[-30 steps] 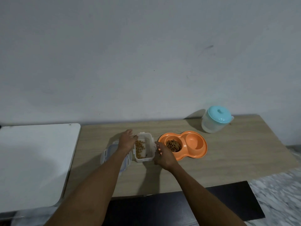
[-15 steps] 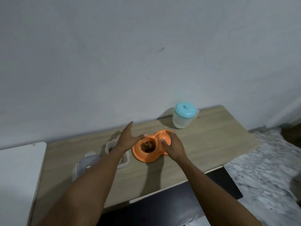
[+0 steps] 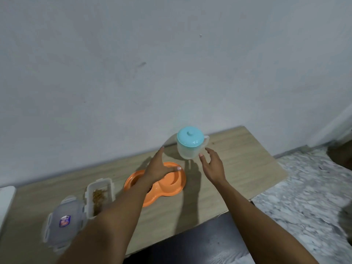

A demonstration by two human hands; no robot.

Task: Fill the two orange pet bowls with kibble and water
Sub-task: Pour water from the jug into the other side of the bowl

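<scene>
The orange double pet bowl (image 3: 172, 184) lies on the wooden table (image 3: 238, 168); my left forearm covers most of its left bowl, where a little kibble shows, and its right bowl looks empty. A clear jug with a turquoise lid (image 3: 189, 144) stands behind it near the wall. My left hand (image 3: 159, 167) hovers over the bowl with fingers stretched toward the jug. My right hand (image 3: 212, 165) is open just right of the jug, fingertips close to its side, holding nothing.
A clear kibble container (image 3: 100, 194) sits open left of the bowl, its lid (image 3: 63, 221) lying beside it. A white surface (image 3: 5, 197) adjoins the table's left end. A dark bench (image 3: 200, 244) is below the front edge, marble floor (image 3: 308, 197) at the right.
Both hands left the orange bowl and moved back toward the jug. The view swung right, so the jug now sits nearer the middle.
</scene>
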